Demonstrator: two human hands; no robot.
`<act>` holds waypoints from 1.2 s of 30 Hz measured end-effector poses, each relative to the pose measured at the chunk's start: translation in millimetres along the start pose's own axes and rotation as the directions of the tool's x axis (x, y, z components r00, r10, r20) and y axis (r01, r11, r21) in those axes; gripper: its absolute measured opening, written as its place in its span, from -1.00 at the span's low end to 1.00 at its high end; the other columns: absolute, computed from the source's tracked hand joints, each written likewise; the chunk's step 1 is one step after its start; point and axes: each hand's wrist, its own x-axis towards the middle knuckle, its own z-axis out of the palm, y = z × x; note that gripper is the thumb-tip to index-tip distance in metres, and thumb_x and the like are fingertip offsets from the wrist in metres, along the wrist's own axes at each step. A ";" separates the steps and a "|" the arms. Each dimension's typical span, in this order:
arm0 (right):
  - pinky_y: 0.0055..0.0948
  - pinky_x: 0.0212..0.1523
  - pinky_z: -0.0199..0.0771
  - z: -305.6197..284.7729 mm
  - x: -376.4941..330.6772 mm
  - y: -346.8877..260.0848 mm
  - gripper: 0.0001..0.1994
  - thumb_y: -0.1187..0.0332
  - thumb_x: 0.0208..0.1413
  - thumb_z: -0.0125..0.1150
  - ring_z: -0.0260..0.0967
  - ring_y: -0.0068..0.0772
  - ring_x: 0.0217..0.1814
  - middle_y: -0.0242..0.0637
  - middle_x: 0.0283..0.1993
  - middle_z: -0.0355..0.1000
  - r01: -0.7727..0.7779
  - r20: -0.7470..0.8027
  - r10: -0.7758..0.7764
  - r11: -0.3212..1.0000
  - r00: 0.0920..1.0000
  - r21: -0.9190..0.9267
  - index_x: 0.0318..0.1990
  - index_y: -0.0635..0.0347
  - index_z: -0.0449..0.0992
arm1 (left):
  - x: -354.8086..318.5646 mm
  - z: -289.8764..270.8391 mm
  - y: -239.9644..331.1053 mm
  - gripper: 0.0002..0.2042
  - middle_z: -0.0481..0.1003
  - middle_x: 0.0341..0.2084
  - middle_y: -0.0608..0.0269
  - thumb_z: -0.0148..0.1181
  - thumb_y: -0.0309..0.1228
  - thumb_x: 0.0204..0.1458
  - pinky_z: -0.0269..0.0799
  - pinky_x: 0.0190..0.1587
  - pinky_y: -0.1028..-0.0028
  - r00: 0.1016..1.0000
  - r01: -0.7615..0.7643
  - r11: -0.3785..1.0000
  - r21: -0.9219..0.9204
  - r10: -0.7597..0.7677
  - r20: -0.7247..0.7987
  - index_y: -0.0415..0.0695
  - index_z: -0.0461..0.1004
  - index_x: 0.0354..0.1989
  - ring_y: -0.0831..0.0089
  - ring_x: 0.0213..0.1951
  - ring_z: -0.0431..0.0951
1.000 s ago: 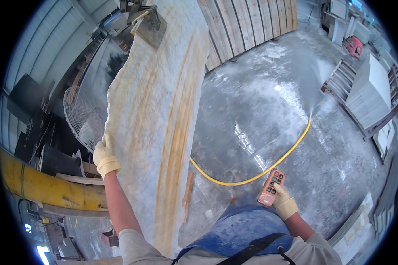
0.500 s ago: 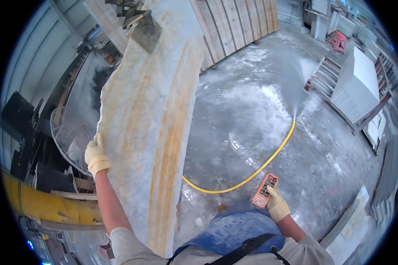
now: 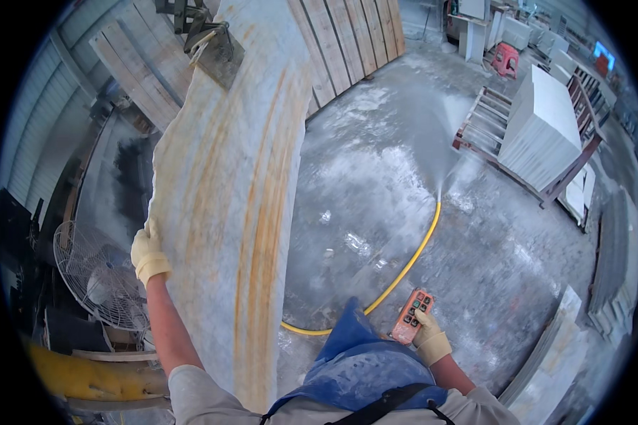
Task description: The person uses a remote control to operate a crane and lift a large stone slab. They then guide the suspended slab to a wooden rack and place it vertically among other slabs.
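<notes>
A large white stone slab (image 3: 213, 212) with orange-brown veins stands to my left, its upper edge rough. My left hand (image 3: 147, 253), in a cream glove, is closed over that edge. At the slab's far end a metal lifting clamp (image 3: 216, 53) grips its top. Held low at my right is an orange remote control (image 3: 411, 316) with dark buttons. My gloved right hand (image 3: 430, 337) wraps around it, thumb on the button face. A blue apron (image 3: 368, 361) covers my front.
A yellow hose (image 3: 412, 263) sprays water across the wet floor. Wooden planks (image 3: 347, 42) stand beyond the slab. At right are a rack with pale slabs (image 3: 542, 131) and a red stool (image 3: 505, 59). Left are a fan (image 3: 96, 276) and a yellow beam (image 3: 99, 372).
The view has shifted, so the rack, stool and hose sit further left. More of the fan shows, and the apron's edge lifts outward. Both hands keep their holds.
</notes>
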 end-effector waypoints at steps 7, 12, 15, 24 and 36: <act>0.02 0.11 0.65 14.0 57.5 -20.4 -0.56 0.39 0.15 0.43 0.59 -0.11 0.05 -0.18 0.02 0.58 0.013 -0.008 -0.012 0.998 1.000 0.062 0.17 0.18 0.47 | 54.0 60.5 74.4 -0.30 0.62 -0.22 -0.30 -0.09 0.24 0.30 0.48 -0.02 0.01 0.989 -0.130 0.992 0.000 0.130 0.074 -0.29 0.60 -0.12 -0.21 -0.08 0.62; 0.04 0.12 0.65 24.8 135.8 -33.2 -0.54 0.40 0.17 0.41 0.59 -0.11 0.08 -0.20 0.04 0.59 0.098 -0.075 -0.094 0.994 0.993 0.054 0.21 0.13 0.46 | 104.4 119.7 119.5 -0.33 0.63 -0.26 -0.28 -0.08 0.23 0.30 0.51 -0.04 -0.03 0.987 -0.155 0.986 0.070 0.151 0.058 -0.26 0.59 -0.17 -0.23 -0.11 0.63; 0.01 0.13 0.63 74.9 179.6 -50.3 -0.61 0.34 0.20 0.40 0.60 -0.15 0.05 -0.21 0.03 0.61 0.126 -0.063 -0.123 0.991 0.990 0.035 0.15 0.11 0.51 | 127.3 145.5 162.9 -0.33 0.63 -0.29 -0.28 -0.09 0.24 0.30 0.51 -0.05 -0.04 0.984 -0.168 0.985 0.031 0.165 0.060 -0.25 0.58 -0.18 -0.24 -0.13 0.64; 0.07 0.09 0.66 159.8 295.3 -98.8 -0.56 0.36 0.18 0.43 0.58 -0.08 0.06 -0.15 0.04 0.57 0.064 -0.018 -0.063 0.996 0.998 0.062 0.19 0.14 0.45 | 192.1 201.5 276.0 -0.40 0.64 -0.34 -0.23 -0.05 0.17 0.32 0.51 -0.12 -0.04 0.974 -0.206 0.978 -0.013 0.207 0.094 -0.24 0.57 -0.20 -0.21 -0.20 0.65; -0.03 0.23 0.56 179.5 452.6 -203.9 -0.48 0.24 0.26 0.25 0.51 -0.08 0.20 -0.06 0.19 0.46 0.050 0.045 -0.048 0.998 0.998 -0.046 0.31 0.23 0.33 | 220.1 248.7 411.4 -0.43 0.61 -0.15 -0.24 -0.05 0.17 0.32 0.43 0.01 -0.06 0.963 -0.250 0.961 -0.121 0.260 0.075 -0.16 0.59 -0.08 -0.23 -0.03 0.56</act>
